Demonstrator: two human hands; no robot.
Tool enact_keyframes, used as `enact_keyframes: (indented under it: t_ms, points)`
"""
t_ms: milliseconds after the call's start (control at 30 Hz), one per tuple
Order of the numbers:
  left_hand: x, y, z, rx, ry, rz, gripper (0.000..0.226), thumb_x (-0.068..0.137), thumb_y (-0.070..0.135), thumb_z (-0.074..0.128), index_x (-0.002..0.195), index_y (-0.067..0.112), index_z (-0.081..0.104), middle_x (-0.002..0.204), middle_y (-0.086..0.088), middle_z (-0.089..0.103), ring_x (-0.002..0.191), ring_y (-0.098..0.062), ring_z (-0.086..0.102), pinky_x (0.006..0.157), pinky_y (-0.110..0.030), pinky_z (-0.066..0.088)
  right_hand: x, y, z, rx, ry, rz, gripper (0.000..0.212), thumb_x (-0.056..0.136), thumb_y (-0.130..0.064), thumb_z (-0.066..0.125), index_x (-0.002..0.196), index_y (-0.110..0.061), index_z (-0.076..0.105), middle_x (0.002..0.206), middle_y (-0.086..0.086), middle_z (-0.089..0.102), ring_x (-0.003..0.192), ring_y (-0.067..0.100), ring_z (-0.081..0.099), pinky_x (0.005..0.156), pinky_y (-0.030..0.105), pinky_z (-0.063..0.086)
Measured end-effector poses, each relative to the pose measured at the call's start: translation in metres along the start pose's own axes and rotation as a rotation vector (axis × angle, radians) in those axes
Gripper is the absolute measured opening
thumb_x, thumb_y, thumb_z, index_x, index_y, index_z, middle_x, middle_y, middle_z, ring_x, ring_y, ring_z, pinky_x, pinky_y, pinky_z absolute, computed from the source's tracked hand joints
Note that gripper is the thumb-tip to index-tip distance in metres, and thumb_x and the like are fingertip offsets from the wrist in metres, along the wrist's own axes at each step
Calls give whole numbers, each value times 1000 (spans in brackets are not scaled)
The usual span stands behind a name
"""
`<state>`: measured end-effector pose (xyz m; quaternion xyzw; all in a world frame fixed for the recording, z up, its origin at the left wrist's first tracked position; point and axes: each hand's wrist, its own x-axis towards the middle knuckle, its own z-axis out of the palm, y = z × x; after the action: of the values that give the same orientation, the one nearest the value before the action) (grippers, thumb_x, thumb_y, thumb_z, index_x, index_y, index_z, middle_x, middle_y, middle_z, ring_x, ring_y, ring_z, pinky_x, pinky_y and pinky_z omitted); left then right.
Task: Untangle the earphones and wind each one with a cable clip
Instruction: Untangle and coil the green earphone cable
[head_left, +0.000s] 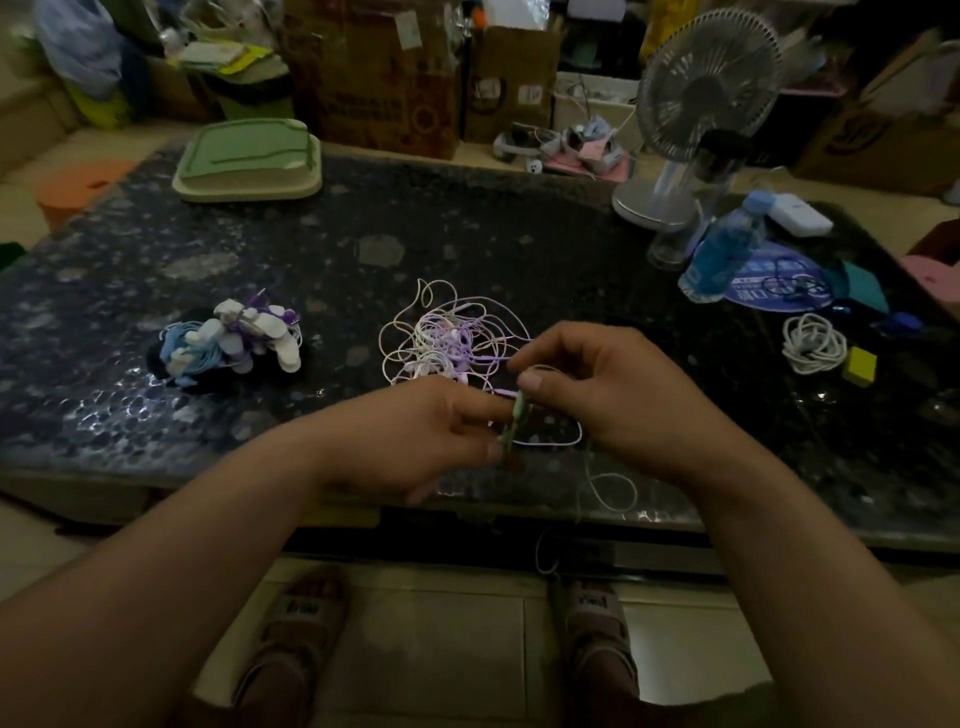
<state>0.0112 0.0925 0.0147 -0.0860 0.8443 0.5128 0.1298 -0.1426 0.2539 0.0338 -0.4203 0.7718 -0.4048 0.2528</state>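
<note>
Earphone cord (613, 491), thin and pale, hangs in loose loops over the near edge of the table (156, 415), and we see it rise toward our hands. Our left hand (415, 431) pinches the lower end of a pale green cable clip (511, 421) between thumb and fingertips. Our right hand (613, 395) closes thumb and forefinger on the clip's upper end, and a lilac loop of cord lies on the table just under that hand. Just beyond our fingers, toward the middle of the table, sits the tangle of earphones (452, 338), white and lilac strands knotted through each other. Well apart from it, toward the left edge, we find a heap of wound earphones (234, 338) in blue and purple with white clips. Near the right edge lies a coiled white cable (813, 343) with a yellow block (860, 366) just beside it. Farther back on the right stand a blue bottle (727, 254) and a fan (701, 104), and a green tray (249, 161) rests at the far left corner.
</note>
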Motion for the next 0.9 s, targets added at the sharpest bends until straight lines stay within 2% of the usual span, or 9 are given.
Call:
enact_keyframes:
  t_ms: [100, 167, 267, 433, 667, 733, 767, 833, 900]
  points:
    - [0, 7, 2, -125, -61, 74, 45, 108, 13, 54, 145, 37, 56, 121, 1, 76, 42, -16, 49, 48, -28, 43, 1, 4, -2, 321, -15, 98, 10, 99, -15, 68, 104, -13, 77, 83, -2, 74, 69, 7, 70, 60, 18, 54]
    - [-1, 9, 0, -228, -35, 100, 45, 107, 9, 52, 147, 31, 55, 124, 2, 75, 39, -11, 46, 44, -23, 40, 3, 7, -2, 479, -20, 155, 13, 100, -18, 66, 101, -10, 75, 73, -1, 67, 55, 5, 57, 49, 16, 45]
    - [0, 9, -3, -293, -16, 92, 46, 107, 8, 53, 147, 31, 55, 125, -1, 75, 38, -10, 46, 43, -19, 40, 4, 9, -1, 514, -34, 174, 17, 102, -22, 62, 100, -10, 74, 68, -1, 60, 51, 5, 42, 45, 16, 34]
    - [1, 7, -3, -287, 1, 89, 46, 107, 8, 52, 147, 32, 55, 124, 0, 76, 38, -10, 43, 43, -20, 40, 4, 7, -2, 547, 54, 161, 18, 105, -12, 56, 106, 0, 70, 58, -11, 63, 46, -2, 55, 46, 10, 42]
    - [3, 8, -5, -561, 141, 150, 46, 101, 11, 53, 142, 29, 60, 118, -5, 77, 37, -5, 36, 42, -14, 32, 4, 14, 13, 500, -105, 239, 22, 103, -31, 59, 107, -11, 68, 73, 2, 54, 51, 5, 37, 44, 16, 30]
    - [6, 7, -6, -610, 231, 140, 45, 99, 14, 56, 140, 31, 63, 114, -18, 75, 36, -6, 34, 41, -17, 25, 1, 11, 20, 424, -141, 207, 16, 101, -35, 61, 103, -23, 72, 75, 3, 58, 51, 5, 40, 46, 17, 31]
    - [8, 6, -7, -609, 271, 140, 44, 102, 13, 55, 140, 32, 63, 115, -18, 74, 36, -6, 34, 40, -18, 24, -1, 9, 22, 339, -147, 173, 15, 104, -33, 60, 105, -30, 74, 75, 2, 60, 52, 5, 44, 49, 19, 34]
    - [11, 3, -9, -567, 353, 141, 43, 106, 10, 50, 143, 30, 59, 123, -5, 76, 35, -5, 34, 40, -16, 28, -3, 6, 26, 114, -139, 108, 19, 106, -33, 57, 110, -34, 75, 77, -1, 66, 61, 14, 58, 58, 31, 47]
    - [11, 4, -8, -421, 433, 104, 44, 107, 10, 52, 147, 29, 56, 124, 3, 76, 38, -1, 39, 41, -16, 34, -5, 3, 26, -6, -104, 77, 19, 105, -36, 58, 107, -30, 76, 80, 0, 70, 76, 21, 67, 75, 46, 56]
